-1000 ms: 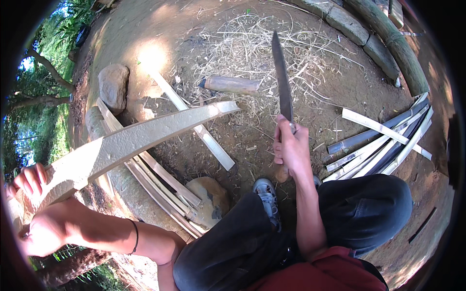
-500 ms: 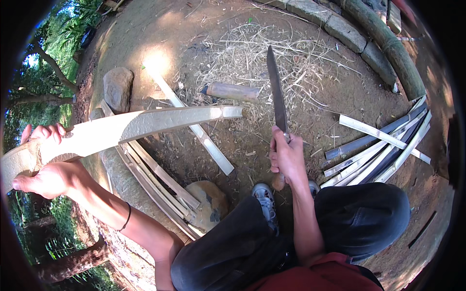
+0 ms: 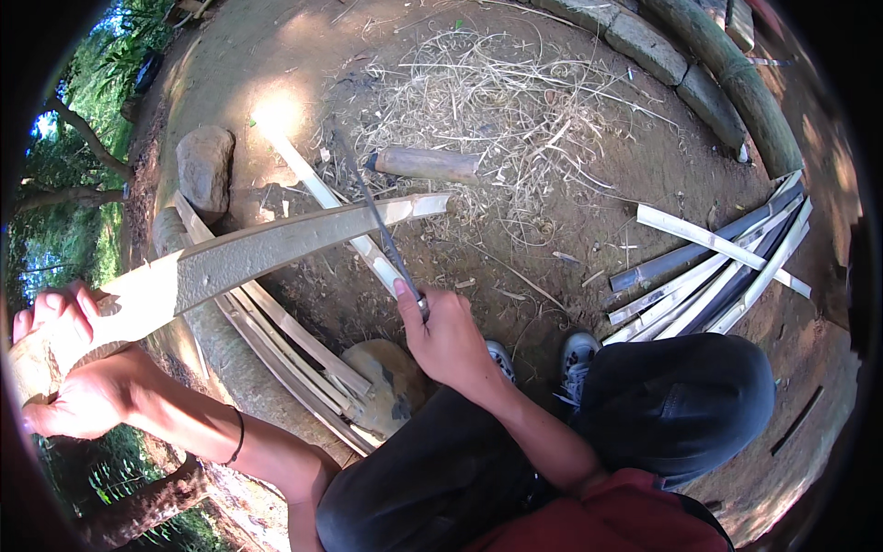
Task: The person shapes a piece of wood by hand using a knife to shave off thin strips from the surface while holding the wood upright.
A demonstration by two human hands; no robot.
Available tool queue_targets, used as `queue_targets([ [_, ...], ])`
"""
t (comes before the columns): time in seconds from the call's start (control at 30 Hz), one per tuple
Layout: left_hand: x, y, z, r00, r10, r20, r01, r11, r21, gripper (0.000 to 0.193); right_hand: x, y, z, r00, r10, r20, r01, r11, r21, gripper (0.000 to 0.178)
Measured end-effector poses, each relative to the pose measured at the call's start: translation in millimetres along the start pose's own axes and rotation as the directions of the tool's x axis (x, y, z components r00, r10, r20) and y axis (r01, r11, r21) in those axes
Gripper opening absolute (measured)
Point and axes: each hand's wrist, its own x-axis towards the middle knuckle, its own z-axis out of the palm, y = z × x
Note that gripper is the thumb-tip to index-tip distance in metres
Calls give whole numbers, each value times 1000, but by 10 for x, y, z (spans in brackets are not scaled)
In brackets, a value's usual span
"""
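Note:
A long, wide split-bamboo slat (image 3: 248,253), pale and slightly curved, slants across the left half of the view. My left hand (image 3: 87,391) is closed around its near end, thumb on one side and fingers over the other. A machete (image 3: 372,207) with a long dark blade is gripped in my right hand (image 3: 449,336). The blade lies edge-on across the slat toward its far end; whether it touches I cannot tell. Most of the machete's handle is hidden inside my fist.
Several bamboo strips (image 3: 317,345) lean at left beside a rock (image 3: 382,386); another pile (image 3: 727,276) lies right. A pale strip (image 3: 308,179) passes under the slat. Beyond are a short bamboo piece (image 3: 428,164), shavings (image 3: 543,120), a stone (image 3: 204,170) and brick edging (image 3: 648,55).
My right hand has swung the machete leftward from the middle, so its blade now crosses the slat. The slat's near end has dropped slightly, with my left hand still holding it.

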Motion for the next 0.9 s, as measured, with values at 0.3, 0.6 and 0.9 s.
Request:
queue_targets([
  [0.3, -3, 72, 217, 995, -44, 90, 48, 998, -37, 91, 239, 462, -4, 973, 231, -27, -229, 972, 52, 53],
  [0.6, 172, 6, 101, 998, -60, -36, 64, 991, 114, 87, 78, 793, 257, 994, 96, -60, -93, 995, 45, 49],
  [0.9, 75, 124, 601, 985, -109, -130, 131, 976, 175, 46, -27, 302, 123, 995, 95, -22, -93, 993, 78, 49],
])
